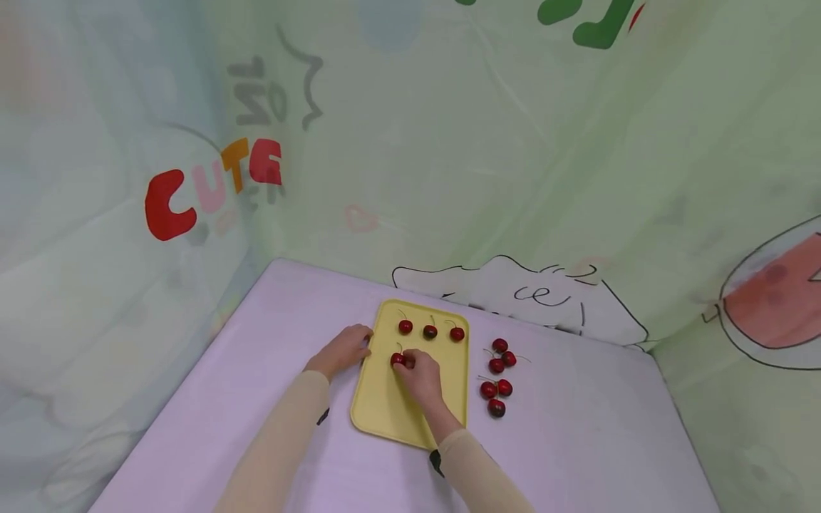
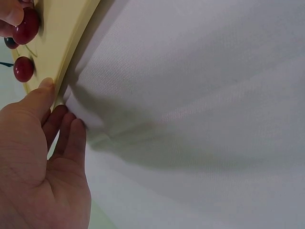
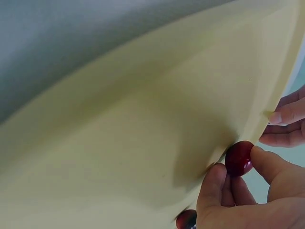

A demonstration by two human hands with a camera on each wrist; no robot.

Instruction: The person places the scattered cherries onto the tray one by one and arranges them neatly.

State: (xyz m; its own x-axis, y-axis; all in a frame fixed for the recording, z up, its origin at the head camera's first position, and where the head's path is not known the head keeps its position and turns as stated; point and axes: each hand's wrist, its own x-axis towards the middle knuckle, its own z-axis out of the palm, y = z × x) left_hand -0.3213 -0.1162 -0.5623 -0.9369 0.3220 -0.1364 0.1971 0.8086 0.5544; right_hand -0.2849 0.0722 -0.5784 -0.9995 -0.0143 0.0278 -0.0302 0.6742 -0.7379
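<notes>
High forward-and-down head view, close wrist views, shared tray (image 1: 383,395)

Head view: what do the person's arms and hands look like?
Plain pale-beige long sleeves, left sleeve and right sleeve, reaching about the wrists. Left hand and right hand are bare, no gloves. A small dark piece shows beside each sleeve; details too small to tell.
</notes>
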